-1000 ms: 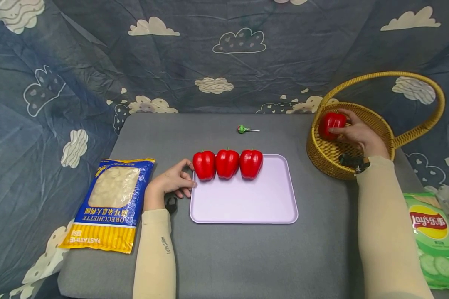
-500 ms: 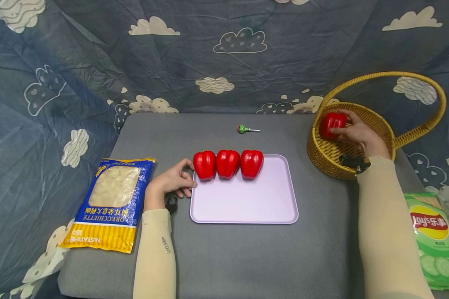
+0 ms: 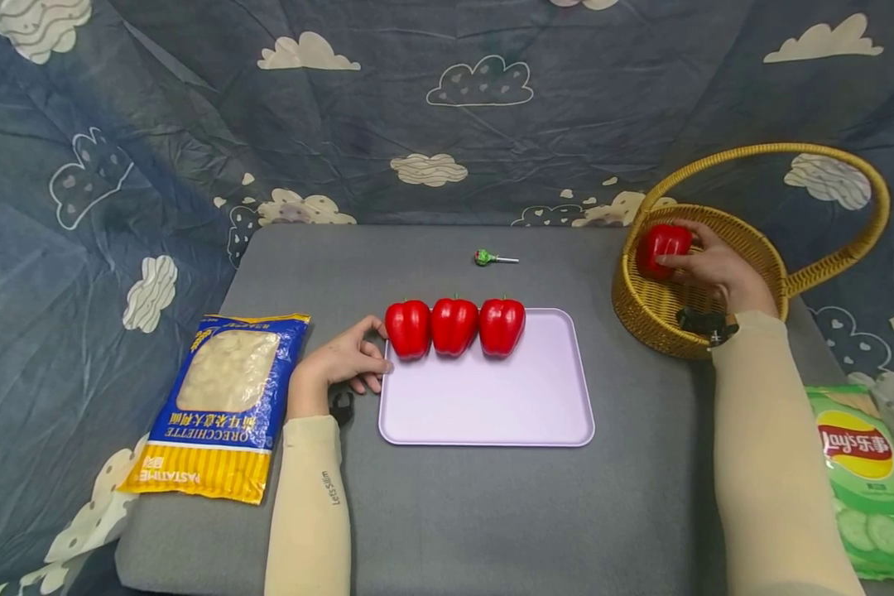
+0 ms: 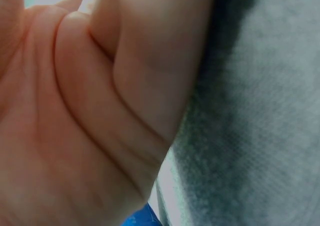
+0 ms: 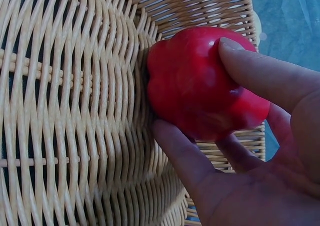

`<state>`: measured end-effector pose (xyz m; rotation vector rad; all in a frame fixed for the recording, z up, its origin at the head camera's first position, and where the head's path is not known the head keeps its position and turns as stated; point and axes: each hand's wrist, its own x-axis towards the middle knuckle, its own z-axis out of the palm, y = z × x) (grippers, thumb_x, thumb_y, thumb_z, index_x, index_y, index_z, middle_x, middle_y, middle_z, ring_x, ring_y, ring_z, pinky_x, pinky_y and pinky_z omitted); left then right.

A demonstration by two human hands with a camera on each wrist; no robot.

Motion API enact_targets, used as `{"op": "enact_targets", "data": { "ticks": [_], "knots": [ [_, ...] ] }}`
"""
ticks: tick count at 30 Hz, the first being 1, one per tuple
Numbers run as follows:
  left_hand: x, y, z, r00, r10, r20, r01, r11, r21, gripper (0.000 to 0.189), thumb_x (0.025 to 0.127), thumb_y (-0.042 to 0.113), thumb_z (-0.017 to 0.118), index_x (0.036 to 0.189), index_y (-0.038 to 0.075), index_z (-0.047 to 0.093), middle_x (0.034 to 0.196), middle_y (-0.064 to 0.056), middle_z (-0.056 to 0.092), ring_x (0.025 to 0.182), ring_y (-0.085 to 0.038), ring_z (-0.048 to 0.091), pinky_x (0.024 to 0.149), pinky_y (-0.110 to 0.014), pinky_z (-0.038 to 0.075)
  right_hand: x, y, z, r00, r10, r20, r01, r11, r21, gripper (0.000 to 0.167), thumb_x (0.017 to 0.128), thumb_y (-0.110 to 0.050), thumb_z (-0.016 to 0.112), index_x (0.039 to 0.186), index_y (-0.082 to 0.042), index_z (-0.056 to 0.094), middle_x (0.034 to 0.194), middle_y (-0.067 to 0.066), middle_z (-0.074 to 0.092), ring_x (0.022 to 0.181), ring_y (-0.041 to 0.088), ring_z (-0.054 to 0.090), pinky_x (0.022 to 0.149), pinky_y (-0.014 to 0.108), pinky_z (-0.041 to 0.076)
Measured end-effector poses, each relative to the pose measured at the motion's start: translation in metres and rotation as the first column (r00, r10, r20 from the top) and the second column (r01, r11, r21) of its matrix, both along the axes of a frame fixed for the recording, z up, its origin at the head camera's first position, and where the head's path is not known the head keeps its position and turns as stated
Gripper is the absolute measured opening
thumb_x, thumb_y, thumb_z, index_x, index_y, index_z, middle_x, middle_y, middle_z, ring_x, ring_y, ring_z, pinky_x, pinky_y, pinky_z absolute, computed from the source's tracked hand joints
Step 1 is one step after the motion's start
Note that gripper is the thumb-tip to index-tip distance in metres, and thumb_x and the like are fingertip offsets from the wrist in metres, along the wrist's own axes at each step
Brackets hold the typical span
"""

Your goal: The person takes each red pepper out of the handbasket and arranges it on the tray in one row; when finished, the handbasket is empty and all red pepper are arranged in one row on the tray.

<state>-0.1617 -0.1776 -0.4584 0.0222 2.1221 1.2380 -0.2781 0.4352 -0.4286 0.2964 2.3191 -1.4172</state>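
Observation:
In the head view my right hand (image 3: 711, 263) grips a red bell pepper (image 3: 659, 250) inside the wicker basket (image 3: 636, 319). The right wrist view shows the thumb on one side of the pepper (image 5: 200, 80) and fingers round the other, close to the woven wall. My left hand (image 3: 345, 358) holds the left rim of a pale purple tray (image 3: 492, 406), its thumb at the edge. Three more red bell peppers (image 3: 454, 328) stand in a row along the tray's far side. In the left wrist view the palm (image 4: 75, 136) hides the fingertips.
A blue and yellow orecchiette bag (image 3: 227, 372) lies left of the left forearm. A green-wrapped lollipop (image 3: 483, 257) lies beyond the tray on the grey table (image 3: 492, 521). At the right edge is a green chip bag (image 3: 867, 488). The basket's tall handle (image 3: 760, 149) arches over its opening.

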Motion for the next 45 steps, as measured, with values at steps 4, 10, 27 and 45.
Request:
{"op": "enact_targets", "data": {
  "ticks": [4,10,27,45],
  "knots": [
    [0.000,0.001,0.001,1.000,-0.001,0.001,0.001,1.000,0.004,0.053,0.096,0.021,0.078,0.136,0.019,0.042,0.089,-0.008,0.075,0.068,-0.021,0.075,0.062,-0.031,0.061,0.000,0.002,-0.001,1.000,-0.001,-0.001,0.001,1.000,-0.015,0.090,0.102,-0.041,0.069,0.167,-0.046,0.008,0.175,0.015,0.004,0.147,0.034,0.030,0.105,0.023,0.053],
    [0.001,0.001,0.002,1.000,-0.008,-0.003,0.008,1.000,0.002,0.054,0.096,0.021,0.077,0.136,0.019,0.041,0.089,-0.008,0.075,0.068,-0.021,0.075,0.062,-0.031,0.061,0.002,0.002,0.000,1.000,0.005,-0.009,-0.005,1.000,-0.012,0.085,0.104,-0.036,0.068,0.166,-0.045,0.011,0.174,0.017,0.003,0.143,0.030,0.034,0.104,0.023,0.053],
    [0.002,0.002,-0.001,1.000,-0.011,-0.003,0.011,1.000,0.000,0.054,0.097,0.022,0.078,0.136,0.019,0.041,0.090,-0.008,0.075,0.069,-0.021,0.075,0.062,-0.031,0.061,0.011,0.005,0.013,0.999,-0.024,-0.032,0.023,0.999,-0.026,0.091,0.102,-0.038,0.070,0.169,-0.039,0.009,0.156,-0.002,0.029,0.130,0.020,0.047,0.099,0.020,0.057],
    [0.001,0.000,0.000,1.000,-0.005,-0.008,0.005,1.000,-0.001,0.054,0.097,0.022,0.078,0.136,0.019,0.041,0.091,-0.008,0.075,0.069,-0.021,0.076,0.062,-0.031,0.061,0.051,-0.017,0.065,0.970,-0.163,-0.182,0.163,0.987,-0.017,0.089,0.096,-0.039,0.076,0.167,-0.044,0.021,0.157,-0.014,0.029,0.123,0.016,0.043,0.079,0.012,0.057]
  ]
}}
